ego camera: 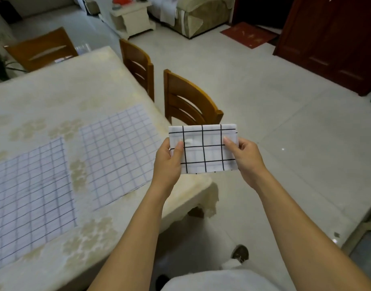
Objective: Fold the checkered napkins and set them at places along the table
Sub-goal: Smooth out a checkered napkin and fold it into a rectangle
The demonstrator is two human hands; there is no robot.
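A folded white napkin with black check lines (203,149) is held in the air beyond the table's right corner, over the floor. My left hand (169,162) pinches its left edge, thumb on top. Its right edge is pinched the same way by my right hand (245,158). Two more checkered napkins lie flat and unfolded on the table: one near the right edge (117,152), one further left (27,194). The table (60,95) wears a cream patterned cloth.
Two wooden chairs (186,101) (138,64) stand along the table's right side, a third (41,49) at the far end. Pale tiled floor (285,122) spreads to the right. A dark red door (337,38) and a sofa (201,15) are at the back.
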